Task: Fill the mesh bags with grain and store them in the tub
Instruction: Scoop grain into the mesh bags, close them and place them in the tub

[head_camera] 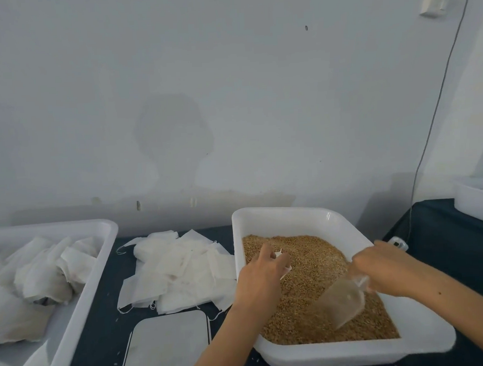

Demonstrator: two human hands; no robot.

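Note:
A white tub (295, 216) at the right holds brown grain (311, 263). My right hand (384, 265) grips the handle of a clear plastic scoop (344, 300), whose mouth digs into the grain near the tub's front. My left hand (260, 277) hovers over the grain's left side and pinches a small white mesh bag (283, 260), mostly hidden behind the fingers. A loose pile of empty mesh bags (177, 267) lies on the dark table between the tubs. A second white tub (99, 263) at the left holds several filled bags (43, 271).
A flat white scale or tray (167, 346) lies on the table in front of the bag pile. Another white tub (476, 201) stands at the far right on a dark cloth. A grey cable (437, 102) hangs down the wall. A small white device (397, 243) sits behind the grain tub.

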